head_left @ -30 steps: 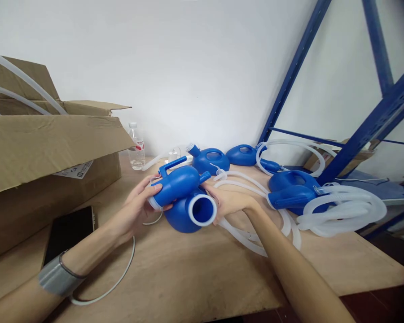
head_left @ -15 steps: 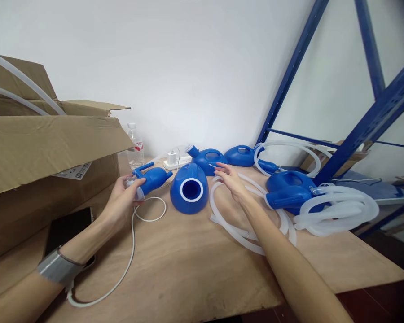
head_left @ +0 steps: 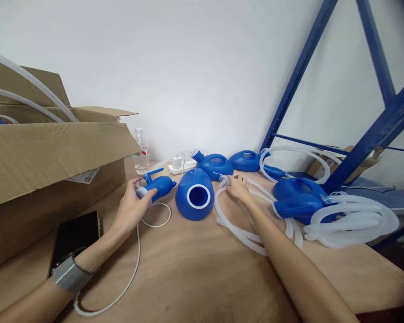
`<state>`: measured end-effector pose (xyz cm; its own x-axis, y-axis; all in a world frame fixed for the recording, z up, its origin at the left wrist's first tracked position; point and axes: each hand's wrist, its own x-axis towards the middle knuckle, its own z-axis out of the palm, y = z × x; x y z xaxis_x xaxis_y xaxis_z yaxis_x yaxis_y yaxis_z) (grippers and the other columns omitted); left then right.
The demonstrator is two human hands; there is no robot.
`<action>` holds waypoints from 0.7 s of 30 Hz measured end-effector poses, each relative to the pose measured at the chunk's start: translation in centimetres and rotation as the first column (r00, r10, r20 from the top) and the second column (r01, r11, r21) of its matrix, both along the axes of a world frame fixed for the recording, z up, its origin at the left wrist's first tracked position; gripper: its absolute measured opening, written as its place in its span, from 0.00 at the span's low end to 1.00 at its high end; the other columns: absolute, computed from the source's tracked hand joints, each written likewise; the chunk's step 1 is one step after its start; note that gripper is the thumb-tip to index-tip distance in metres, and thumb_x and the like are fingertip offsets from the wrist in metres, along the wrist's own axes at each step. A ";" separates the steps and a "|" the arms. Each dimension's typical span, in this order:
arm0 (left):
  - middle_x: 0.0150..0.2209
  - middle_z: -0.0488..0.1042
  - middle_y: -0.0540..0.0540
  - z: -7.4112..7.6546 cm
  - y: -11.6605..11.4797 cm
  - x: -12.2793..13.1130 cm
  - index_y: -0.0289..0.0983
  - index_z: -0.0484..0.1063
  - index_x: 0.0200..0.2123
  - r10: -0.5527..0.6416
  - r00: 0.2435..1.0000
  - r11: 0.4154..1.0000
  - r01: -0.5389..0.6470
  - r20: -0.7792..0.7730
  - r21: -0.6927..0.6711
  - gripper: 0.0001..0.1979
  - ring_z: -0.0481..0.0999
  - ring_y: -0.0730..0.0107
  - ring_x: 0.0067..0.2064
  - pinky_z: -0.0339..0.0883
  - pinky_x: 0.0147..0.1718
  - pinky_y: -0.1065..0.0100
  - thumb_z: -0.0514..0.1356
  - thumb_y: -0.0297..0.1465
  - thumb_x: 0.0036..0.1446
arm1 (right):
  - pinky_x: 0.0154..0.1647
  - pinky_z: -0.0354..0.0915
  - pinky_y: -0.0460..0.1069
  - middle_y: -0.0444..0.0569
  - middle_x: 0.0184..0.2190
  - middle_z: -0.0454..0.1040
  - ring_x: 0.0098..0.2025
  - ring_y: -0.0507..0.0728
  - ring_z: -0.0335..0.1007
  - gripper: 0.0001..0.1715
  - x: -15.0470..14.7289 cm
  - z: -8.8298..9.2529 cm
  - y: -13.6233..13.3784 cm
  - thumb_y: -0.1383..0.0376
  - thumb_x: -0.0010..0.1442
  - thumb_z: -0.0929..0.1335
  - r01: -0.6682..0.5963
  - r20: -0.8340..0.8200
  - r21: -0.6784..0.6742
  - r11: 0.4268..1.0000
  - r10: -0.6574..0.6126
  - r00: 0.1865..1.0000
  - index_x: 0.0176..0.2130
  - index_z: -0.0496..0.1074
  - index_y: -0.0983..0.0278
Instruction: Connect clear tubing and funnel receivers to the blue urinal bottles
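My left hand [head_left: 136,202] is wrapped round the pale collar of a blue urinal funnel [head_left: 162,187], its narrow tip pointing right and its lidlike arm raised. My right hand [head_left: 238,187] has its fingers closed on the end of a translucent hose [head_left: 224,181]; the rest of that hose lies coiled on the tabletop under my forearm. Between the hands stands a blue urinal bottle [head_left: 183,204], its round white-rimmed mouth facing me. Just behind it is a second blue bottle [head_left: 222,168] with a handle opening, close to my right fingers.
An open cardboard box [head_left: 60,148] fills the left, hoses sticking out. A black phone [head_left: 74,235] and white cable [head_left: 138,255] lie nearby. Behind are a water bottle [head_left: 142,157] and power strip [head_left: 185,168]. More blue bottles [head_left: 298,197], coiled hose [head_left: 353,220] and a blue rack [head_left: 298,72] occupy the right.
My right hand has lowered slightly and its spread fingers have closed on the hose end, lifting it a little. My left hand still grips the funnel. The whole view has shifted slightly.
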<state>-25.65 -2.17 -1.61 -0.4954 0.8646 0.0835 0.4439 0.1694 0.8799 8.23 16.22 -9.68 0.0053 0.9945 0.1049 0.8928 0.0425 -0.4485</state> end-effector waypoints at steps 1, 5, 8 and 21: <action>0.52 0.75 0.36 0.1 -0.1 0.1 0.40 0.62 0.68 -0.005 0.999 1.000 0.004 -0.040 -0.014 0.41 0.79 0.57 0.42 0.75 0.40 0.60 0.68 0.48 0.55 | 0.71 0.50 0.73 0.63 0.70 0.55 0.72 0.75 0.48 0.33 0.1 -0.1 -0.1 0.65 0.64 0.65 -0.009 0.014 0.014 1.000 0.008 1.000 0.67 0.70 0.61; 0.53 0.77 0.37 0.5 -0.3 0.5 0.41 0.62 0.67 -0.039 0.991 0.998 0.031 -0.129 -0.059 0.40 0.79 0.50 0.47 0.70 0.51 0.53 0.68 0.47 0.55 | 0.77 0.48 0.65 0.55 0.73 0.54 0.77 0.67 0.42 0.25 0.5 0.0 -0.2 0.60 0.68 0.63 -0.122 0.044 0.078 0.989 0.119 0.992 0.62 0.71 0.62; 0.57 0.76 0.36 0.9 -0.5 1.0 0.40 0.64 0.66 -0.046 0.984 0.997 0.035 -0.172 -0.067 0.38 0.77 0.46 0.53 0.67 0.55 0.51 0.66 0.48 0.55 | 0.74 0.56 0.60 0.60 0.65 0.65 0.71 0.64 0.56 0.28 0.6 0.6 -0.2 0.55 0.69 0.62 -0.173 -0.069 0.227 0.958 0.193 0.979 0.61 0.68 0.68; 0.58 0.76 0.34 0.4 -0.8 0.7 0.37 0.66 0.63 -0.158 0.904 0.987 0.148 -0.398 -0.057 0.35 0.75 0.42 0.60 0.67 0.56 0.51 0.63 0.46 0.56 | 0.64 0.56 0.62 0.55 0.51 0.64 0.54 0.63 0.58 0.41 -3.4 9.5 -5.8 0.40 0.69 0.56 -0.398 0.017 0.653 0.644 0.513 0.858 0.68 0.65 0.59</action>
<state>-24.92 -3.01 -1.19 -0.2863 0.9314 0.2248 0.7800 0.0903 0.6193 4.78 10.40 -0.19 -0.3572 0.5836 0.7293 0.6034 0.7402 -0.2968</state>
